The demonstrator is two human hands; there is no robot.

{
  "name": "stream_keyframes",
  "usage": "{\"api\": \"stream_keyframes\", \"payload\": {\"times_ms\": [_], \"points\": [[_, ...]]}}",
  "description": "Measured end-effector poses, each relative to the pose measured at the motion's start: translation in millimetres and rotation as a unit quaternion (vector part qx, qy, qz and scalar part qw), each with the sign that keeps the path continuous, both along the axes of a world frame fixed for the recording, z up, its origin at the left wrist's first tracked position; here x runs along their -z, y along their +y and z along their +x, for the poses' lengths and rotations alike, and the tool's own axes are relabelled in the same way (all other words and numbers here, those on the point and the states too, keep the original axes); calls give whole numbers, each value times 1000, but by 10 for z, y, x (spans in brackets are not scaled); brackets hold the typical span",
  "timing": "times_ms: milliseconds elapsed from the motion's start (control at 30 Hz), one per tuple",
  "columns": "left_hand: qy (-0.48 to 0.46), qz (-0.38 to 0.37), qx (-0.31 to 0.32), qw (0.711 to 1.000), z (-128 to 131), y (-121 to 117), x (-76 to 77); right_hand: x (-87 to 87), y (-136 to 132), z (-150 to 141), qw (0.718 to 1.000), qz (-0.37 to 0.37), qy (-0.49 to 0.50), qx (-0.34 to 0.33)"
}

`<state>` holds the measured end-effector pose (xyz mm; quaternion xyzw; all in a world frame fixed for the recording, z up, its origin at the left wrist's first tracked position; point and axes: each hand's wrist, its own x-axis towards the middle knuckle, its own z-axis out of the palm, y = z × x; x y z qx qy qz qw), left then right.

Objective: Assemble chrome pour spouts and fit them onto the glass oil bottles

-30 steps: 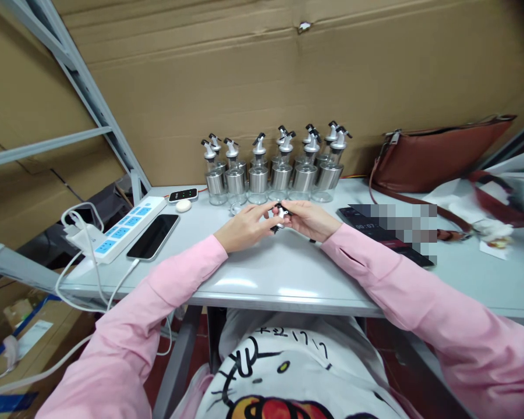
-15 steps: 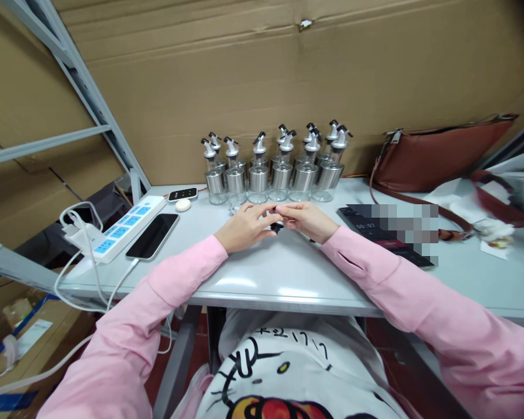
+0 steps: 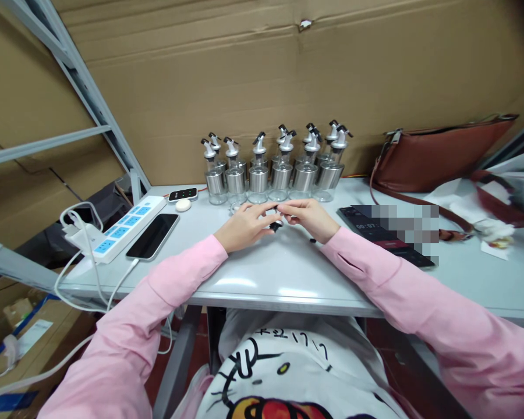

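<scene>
My left hand [image 3: 243, 227] is closed around a black-and-silver bottle pourer [image 3: 276, 225], whose ribbed black end shows below the fingers. My right hand [image 3: 308, 217] meets it from the right, thumb and fingertips pinched at the pourer's dark upper end; exactly what they grip is too small to make out. Just behind my left fingers, part of a clear glass piece [image 3: 234, 206] shows on the table, mostly hidden. A small black piece [image 3: 312, 240] lies by my right wrist. Beyond both hands, several glass-and-steel oil bottles [image 3: 258, 174] stand upright in rows, topped with similar pourers.
On the left of the table [image 3: 262, 273] are a white power strip [image 3: 109, 247], a phone [image 3: 152, 237], a small black-faced device [image 3: 183, 195] and a round white case [image 3: 183, 205]. To the right lie a dark tablet-like screen [image 3: 353, 218] and a brown bag [image 3: 445, 157].
My right hand has shifted slightly, and its fingertips have moved up a little at the pourer. More of the small black piece by the right wrist shows. My left hand stays nearly still.
</scene>
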<state>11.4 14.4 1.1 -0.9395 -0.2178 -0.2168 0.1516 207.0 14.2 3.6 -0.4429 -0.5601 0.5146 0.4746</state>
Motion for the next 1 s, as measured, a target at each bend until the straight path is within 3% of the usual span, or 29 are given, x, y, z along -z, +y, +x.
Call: {"api": "stream_keyframes", "payload": {"times_ms": [167, 433, 800, 1000], "points": [[-18, -28, 3, 999, -3, 15, 27, 16, 21, 11, 1000, 0, 6, 11], [-96, -151, 64, 982, -8, 28, 64, -7, -13, -9, 999, 48, -3, 3], [-84, -140, 55, 985, -2, 33, 81, -20, -29, -19, 998, 61, -3, 3], [-112, -175, 64, 976, 12, -1, 44, -25, -35, -23, 997, 77, -20, -6]]}}
